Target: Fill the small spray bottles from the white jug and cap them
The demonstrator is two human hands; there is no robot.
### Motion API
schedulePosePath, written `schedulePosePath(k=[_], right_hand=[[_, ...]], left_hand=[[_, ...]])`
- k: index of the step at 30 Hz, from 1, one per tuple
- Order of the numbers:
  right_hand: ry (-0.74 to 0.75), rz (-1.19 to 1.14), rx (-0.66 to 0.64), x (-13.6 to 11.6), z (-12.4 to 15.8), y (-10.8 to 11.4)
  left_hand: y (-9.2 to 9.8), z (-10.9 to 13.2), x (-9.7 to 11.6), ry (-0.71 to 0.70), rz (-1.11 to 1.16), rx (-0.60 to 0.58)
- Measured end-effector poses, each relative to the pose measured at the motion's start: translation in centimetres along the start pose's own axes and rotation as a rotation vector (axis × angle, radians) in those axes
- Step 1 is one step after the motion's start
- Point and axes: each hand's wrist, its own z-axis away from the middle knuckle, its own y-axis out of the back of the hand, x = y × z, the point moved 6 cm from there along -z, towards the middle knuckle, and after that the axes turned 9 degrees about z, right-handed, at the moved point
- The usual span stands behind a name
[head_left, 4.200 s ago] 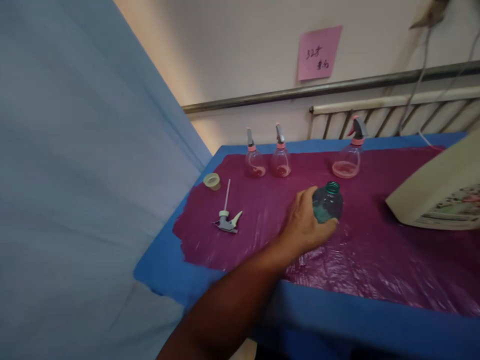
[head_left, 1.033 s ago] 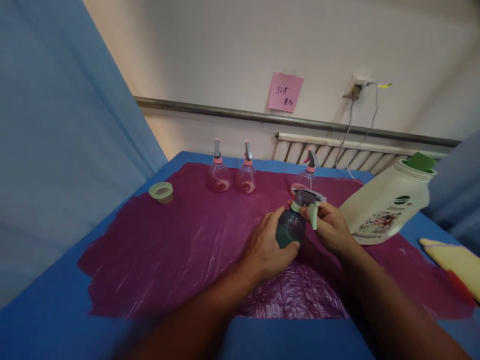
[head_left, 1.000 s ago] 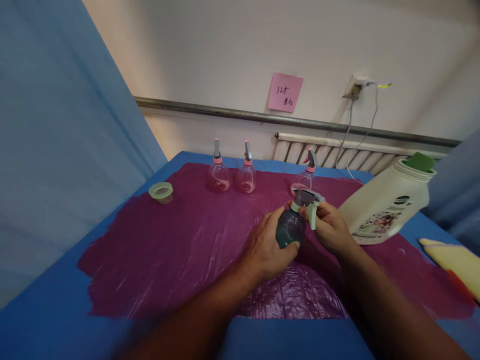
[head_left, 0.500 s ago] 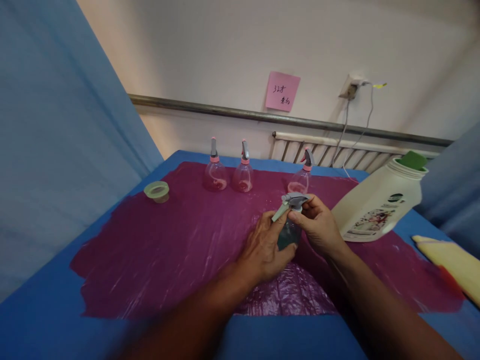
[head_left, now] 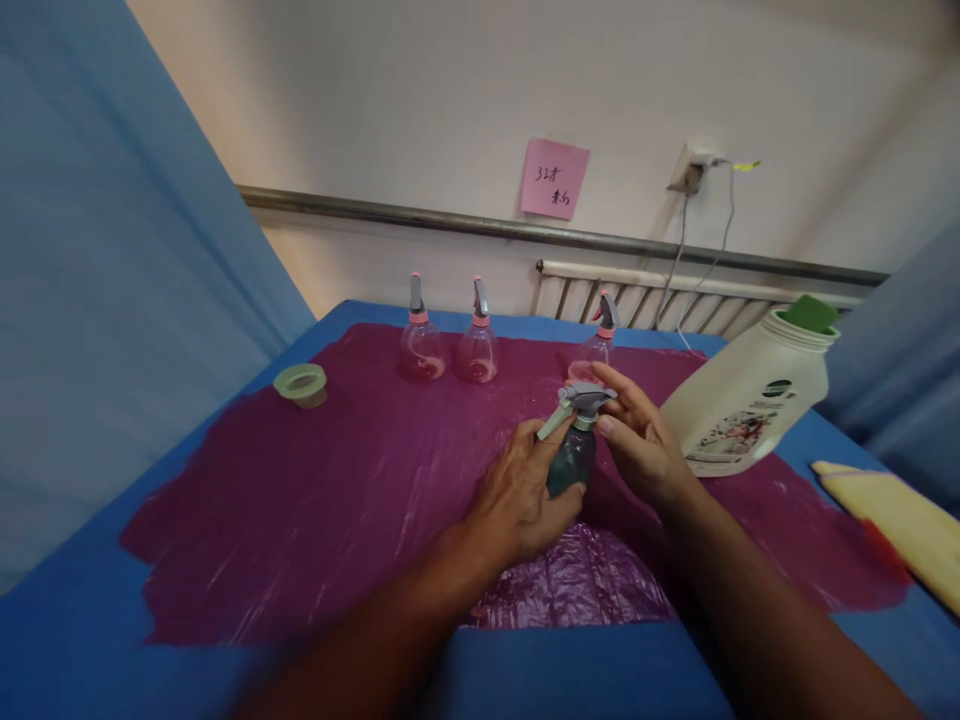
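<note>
A dark green spray bottle (head_left: 574, 460) with a grey spray head and pale green trigger stands slightly tilted. My left hand (head_left: 517, 492) is wrapped round its body, with the index finger up by the trigger. On the other side, my right hand (head_left: 646, 452) hovers by the spray head with thumb and fingers spread apart. Whether a right fingertip touches the head I cannot tell. Just behind is a clear spray bottle (head_left: 594, 352) with a pink collar, partly hidden by my right hand.
Farther back stand two more pink-collared spray bottles, a left one (head_left: 422, 350) and a middle one (head_left: 478, 352). A pale green cup (head_left: 301, 385) sits at left. At right a large white jug (head_left: 750, 400) leans beside a yellow cloth (head_left: 892, 510). Purple plastic sheeting (head_left: 315, 510) covers the blue table.
My right hand's fingers have come off the bottle's neck and spread, baring the collar. My left hand keeps its hold. The whole view has shifted slightly.
</note>
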Motion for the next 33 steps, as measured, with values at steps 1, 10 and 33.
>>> schedulePosePath(k=[1, 10, 33], right_hand=[[0.003, 0.013, -0.012, -0.2, 0.0, 0.2], [-0.021, -0.016, 0.066, 0.4, -0.2, -0.5], [0.075, 0.089, 0.078, 0.9, 0.6, -0.9]], left_hand=[[0.0, 0.0, 0.0, -0.002, 0.001, -0.003], [-0.2, 0.3, -0.2, 0.003, -0.013, 0.021], [0.2, 0.0, 0.4, -0.01, 0.002, 0.02]])
